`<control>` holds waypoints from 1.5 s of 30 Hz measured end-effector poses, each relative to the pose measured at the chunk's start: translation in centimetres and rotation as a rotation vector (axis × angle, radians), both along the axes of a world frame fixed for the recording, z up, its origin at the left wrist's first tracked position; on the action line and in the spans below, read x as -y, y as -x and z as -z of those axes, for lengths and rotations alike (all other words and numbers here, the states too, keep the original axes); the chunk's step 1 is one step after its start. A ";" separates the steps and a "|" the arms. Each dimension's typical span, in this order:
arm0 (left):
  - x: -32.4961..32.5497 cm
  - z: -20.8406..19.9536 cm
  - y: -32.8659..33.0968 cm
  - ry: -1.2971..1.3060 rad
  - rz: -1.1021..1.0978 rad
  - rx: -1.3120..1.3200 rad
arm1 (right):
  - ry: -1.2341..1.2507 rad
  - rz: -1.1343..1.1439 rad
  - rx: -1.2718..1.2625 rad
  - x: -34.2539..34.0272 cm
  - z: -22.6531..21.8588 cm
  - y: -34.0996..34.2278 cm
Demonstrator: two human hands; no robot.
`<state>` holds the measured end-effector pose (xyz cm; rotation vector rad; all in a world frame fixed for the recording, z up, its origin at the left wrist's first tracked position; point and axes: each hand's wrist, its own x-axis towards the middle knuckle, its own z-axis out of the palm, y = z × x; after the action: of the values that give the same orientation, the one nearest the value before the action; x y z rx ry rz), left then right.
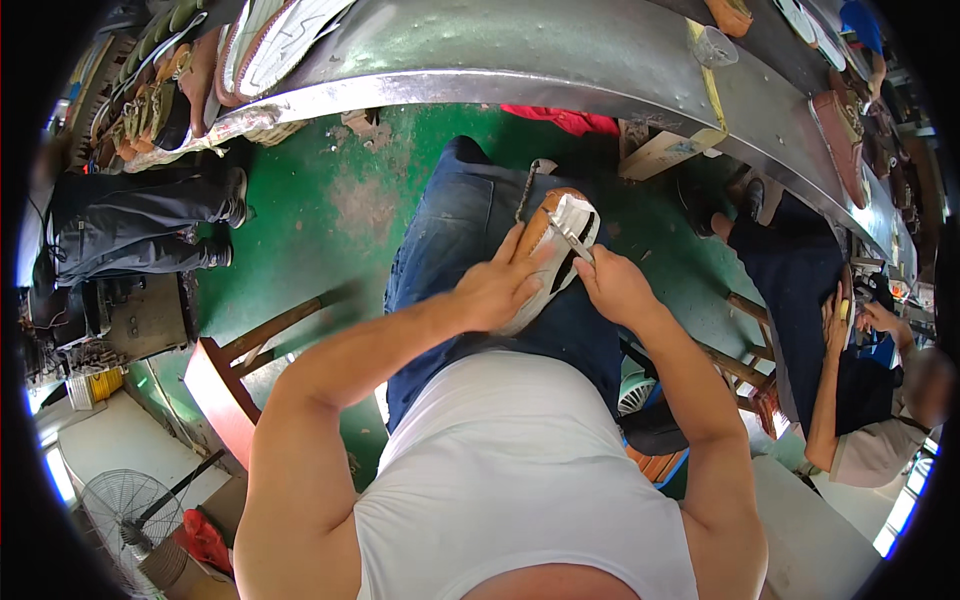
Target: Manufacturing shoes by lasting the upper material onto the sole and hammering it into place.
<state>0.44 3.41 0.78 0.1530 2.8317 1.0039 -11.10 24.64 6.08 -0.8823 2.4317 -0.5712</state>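
Observation:
A shoe upper (543, 233), tan leather outside with a white underside, lies sole-up across my thighs, its toe pointing away from me. My left hand (497, 287) is spread along the shoe's left side, gripping it against my lap. My right hand (614, 287) is closed around metal pincers (570, 238), whose head rests on the white underside near the toe. Dark strips show on the right side of the underside. The pincers' jaws are too small to make out. Beyond the toe, a thin dark strap (526, 192) lies on my dark blue trousers (430, 250).
A metal-topped bench (480, 55) curves across the far side, with several shoes (280, 45) at its left and brown shoes (840, 145) at its right. A wooden stool (220, 370) stands left, a fan (125, 520) lower left. A co-worker (880, 430) sits right; another person's legs (150, 225) are left.

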 end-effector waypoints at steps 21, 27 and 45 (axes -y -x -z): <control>1.7 -12.9 6.0 -1.145 -0.361 -0.337 | 0.685 0.593 0.518 -7.3 4.9 -9.5; 2.7 0.2 6.1 -0.499 0.018 0.209 | 0.448 0.471 0.492 -6.5 2.0 -7.1; 0.1 -2.1 2.2 -0.123 -0.397 -0.098 | 0.102 0.252 0.767 -3.6 -1.7 -3.9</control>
<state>-1.78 3.32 2.83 -0.3737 2.9541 1.2768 -7.16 28.29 7.78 -0.2927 1.8164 -0.9295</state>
